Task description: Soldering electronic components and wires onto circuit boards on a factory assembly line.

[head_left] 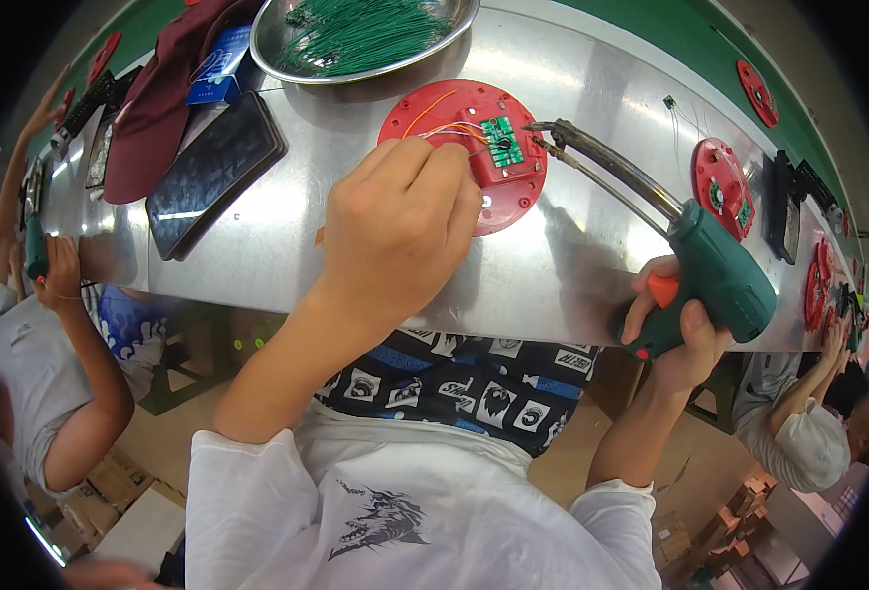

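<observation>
My right hand point(685, 320) is wrapped round a green soldering gun point(724, 270) with an orange trigger. Its dark tip reaches left to the edge of a small green circuit board point(502, 144); I cannot tell whether they touch. The board sits in the raised middle of a round red plastic housing point(518, 202) lying on the bench. Over the housing's left side, my left hand point(405, 211) is closed in a pinch. A thin wire runs from its fingers to the board, though the fingertips are partly hidden. White and orange wires point(444, 130) lie just beyond the knuckles.
A metal bowl point(267, 49) of green wires stands at the back of the metal bench point(592, 236). Left of me lie a black phone-like slab point(213, 177), a maroon cap point(164, 118) and a blue box point(221, 67). Another red housing point(718, 172) is at right. People work on both sides.
</observation>
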Motion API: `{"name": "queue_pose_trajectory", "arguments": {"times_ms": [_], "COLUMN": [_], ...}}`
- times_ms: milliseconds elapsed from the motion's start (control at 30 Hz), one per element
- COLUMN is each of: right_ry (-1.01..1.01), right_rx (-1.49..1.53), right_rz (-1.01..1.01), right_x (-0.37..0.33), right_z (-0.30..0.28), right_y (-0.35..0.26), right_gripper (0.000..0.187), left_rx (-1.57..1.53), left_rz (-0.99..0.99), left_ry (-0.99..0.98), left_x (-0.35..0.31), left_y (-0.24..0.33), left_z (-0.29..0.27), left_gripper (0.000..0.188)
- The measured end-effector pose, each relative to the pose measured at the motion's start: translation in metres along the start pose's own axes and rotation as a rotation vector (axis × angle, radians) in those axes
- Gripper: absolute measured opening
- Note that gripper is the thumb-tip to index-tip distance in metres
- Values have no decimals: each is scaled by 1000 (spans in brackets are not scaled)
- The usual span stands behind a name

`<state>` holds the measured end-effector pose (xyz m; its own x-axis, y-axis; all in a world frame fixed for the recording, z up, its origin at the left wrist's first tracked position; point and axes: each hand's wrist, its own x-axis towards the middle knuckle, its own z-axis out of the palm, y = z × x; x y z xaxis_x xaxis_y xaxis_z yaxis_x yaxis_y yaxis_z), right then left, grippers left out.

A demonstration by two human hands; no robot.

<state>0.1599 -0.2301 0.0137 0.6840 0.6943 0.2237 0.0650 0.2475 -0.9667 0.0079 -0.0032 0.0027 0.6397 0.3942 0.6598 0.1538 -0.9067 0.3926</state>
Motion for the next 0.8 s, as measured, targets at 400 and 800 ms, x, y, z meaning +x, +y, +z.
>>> {"name": "queue_pose_trajectory", "arguments": {"times_ms": [400, 800], "right_ry": [-74, -104], "right_rx": [-44, -13], "right_rz": [-55, 53], "right_x": [-2, -10], "right_z": [-2, -1], "right_y": [1, -8], "right_gripper": [58, 51], "left_rx": [-43, -33], "left_rz": [87, 27], "left_ry": [241, 64], "left_x": [9, 5], "left_y": [5, 4], "left_z": [-19, 0], "left_gripper": [29, 15]}}
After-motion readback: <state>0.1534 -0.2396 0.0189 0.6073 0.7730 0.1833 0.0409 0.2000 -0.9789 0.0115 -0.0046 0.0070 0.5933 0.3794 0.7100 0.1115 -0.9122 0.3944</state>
